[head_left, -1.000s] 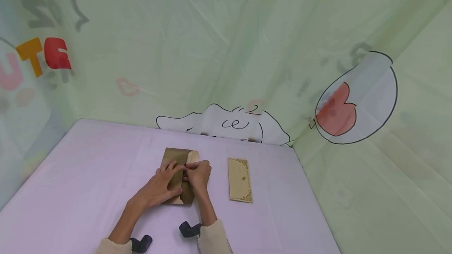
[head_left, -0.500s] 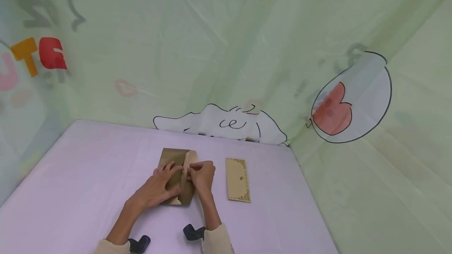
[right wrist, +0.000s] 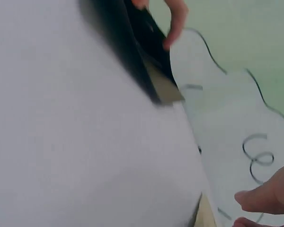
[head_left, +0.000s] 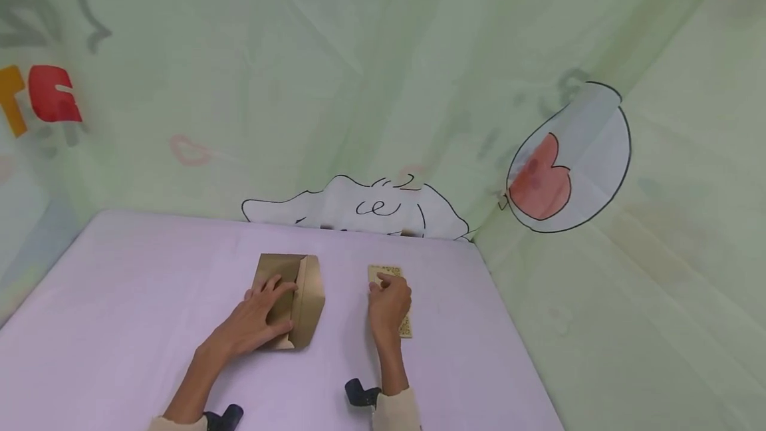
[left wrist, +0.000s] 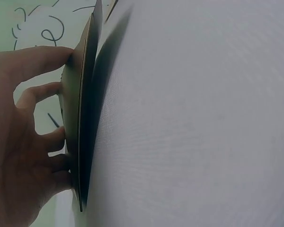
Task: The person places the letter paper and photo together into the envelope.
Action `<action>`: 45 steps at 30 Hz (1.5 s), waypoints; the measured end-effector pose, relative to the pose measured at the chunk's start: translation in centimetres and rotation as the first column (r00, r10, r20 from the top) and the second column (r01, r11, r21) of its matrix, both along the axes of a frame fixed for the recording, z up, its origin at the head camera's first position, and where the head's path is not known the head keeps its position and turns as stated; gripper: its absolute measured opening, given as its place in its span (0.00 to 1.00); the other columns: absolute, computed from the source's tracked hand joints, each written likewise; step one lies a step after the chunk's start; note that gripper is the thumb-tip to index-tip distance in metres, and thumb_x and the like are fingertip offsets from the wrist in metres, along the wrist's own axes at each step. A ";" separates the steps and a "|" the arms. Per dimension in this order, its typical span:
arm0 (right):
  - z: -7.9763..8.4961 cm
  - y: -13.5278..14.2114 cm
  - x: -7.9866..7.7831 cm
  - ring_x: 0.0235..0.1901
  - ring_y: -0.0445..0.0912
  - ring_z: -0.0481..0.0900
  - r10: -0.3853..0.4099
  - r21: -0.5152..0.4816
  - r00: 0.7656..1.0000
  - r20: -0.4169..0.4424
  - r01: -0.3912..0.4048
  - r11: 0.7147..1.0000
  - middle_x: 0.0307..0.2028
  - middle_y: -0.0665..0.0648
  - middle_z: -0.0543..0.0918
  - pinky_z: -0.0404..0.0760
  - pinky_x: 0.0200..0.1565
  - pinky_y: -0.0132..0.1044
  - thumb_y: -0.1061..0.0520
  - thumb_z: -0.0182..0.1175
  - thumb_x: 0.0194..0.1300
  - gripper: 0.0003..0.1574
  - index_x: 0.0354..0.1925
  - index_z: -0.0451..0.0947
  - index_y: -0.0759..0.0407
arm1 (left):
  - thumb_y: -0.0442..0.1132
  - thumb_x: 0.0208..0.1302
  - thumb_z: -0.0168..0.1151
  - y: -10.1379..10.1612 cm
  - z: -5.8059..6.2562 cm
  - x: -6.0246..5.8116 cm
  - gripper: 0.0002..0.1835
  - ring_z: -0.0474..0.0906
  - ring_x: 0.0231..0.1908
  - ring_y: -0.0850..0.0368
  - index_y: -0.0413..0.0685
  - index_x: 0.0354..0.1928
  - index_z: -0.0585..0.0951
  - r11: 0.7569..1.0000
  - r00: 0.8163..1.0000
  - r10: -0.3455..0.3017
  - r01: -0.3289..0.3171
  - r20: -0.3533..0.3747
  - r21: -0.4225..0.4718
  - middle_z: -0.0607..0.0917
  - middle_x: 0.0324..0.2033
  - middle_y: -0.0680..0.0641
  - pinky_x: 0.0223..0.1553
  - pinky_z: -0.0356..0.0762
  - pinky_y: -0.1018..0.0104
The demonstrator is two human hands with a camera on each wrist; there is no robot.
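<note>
Left hand (head_left: 254, 319) spreads across the gold envelope (head_left: 280, 266), pressing it without gripping — the envelope lies on the pale lilac tabletop (head_left: 179, 285), its flap (head_left: 310, 301) unfolded to the right. Right hand (head_left: 389, 304) hangs over the pale, ornamented card (head_left: 405, 326) near it — fingers loosely bent, thumb and forefinger apart, nothing held.

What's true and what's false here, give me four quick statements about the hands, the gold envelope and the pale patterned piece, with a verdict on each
1. The left hand rests on the gold envelope. True.
2. The envelope is folded shut. False: its flap is open.
3. In the head view, the right hand covers part of the pale patterned piece. True.
4. That piece lies left of the envelope. False: it lies right.
</note>
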State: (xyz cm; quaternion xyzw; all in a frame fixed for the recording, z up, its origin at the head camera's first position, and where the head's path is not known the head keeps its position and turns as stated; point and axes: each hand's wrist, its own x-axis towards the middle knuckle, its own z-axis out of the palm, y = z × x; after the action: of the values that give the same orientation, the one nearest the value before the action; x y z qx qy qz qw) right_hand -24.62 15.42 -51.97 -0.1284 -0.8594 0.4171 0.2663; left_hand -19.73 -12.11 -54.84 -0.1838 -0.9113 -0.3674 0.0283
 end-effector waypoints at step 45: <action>0.6 6.9 0.3 0.28 0.44 0.85 -0.030 -0.415 0.941 0.338 0.177 0.892 0.33 0.62 0.93 0.81 0.26 0.30 0.66 0.73 0.65 0.08 0.42 0.91 0.70 | 0.53 0.72 0.71 -0.1 0.3 0.3 0.35 0.58 0.82 0.25 0.60 0.78 0.73 0.999 0.999 0.009 -0.011 0.051 0.031 0.64 0.82 0.29 0.78 0.52 0.18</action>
State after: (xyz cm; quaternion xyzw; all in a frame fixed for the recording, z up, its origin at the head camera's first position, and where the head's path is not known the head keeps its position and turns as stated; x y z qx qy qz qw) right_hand -24.36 22.32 -51.40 -0.2976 -0.7666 0.5585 0.1084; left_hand -19.46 -12.24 -54.54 -0.1694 -0.9067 -0.3860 0.0099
